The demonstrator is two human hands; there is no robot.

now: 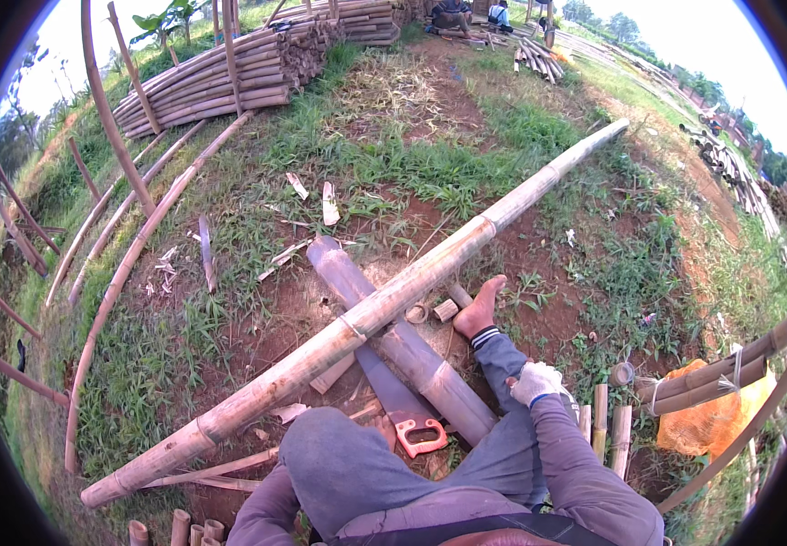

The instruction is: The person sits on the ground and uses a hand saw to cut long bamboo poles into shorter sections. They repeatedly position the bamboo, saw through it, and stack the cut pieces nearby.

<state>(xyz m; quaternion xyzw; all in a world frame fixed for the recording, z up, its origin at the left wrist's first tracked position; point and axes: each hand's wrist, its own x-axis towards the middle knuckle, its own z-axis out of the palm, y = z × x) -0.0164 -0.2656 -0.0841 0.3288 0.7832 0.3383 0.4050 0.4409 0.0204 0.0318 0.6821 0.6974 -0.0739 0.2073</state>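
- A long pale bamboo pole lies slantwise across bare red earth, running from the lower left up to the upper right, just in front of the seated person's raised knee.
- It rests across a shorter, thicker grey bamboo length that lies on the ground beneath it.
- A handsaw with an orange handle lies flat beside that grey length, its blade passing under the long pole.
- The right hand, in a white glove, rests on the person's right shin, fingers curled loosely and holding nothing.
- The left hand is out of sight below the frame, so its grip cannot be told.
- A bare foot is planted close to the pole.
- Short cut bamboo pieces stand to the right, near an orange sack.
- A stack of bamboo poles lies well apart at the upper left, on grass.
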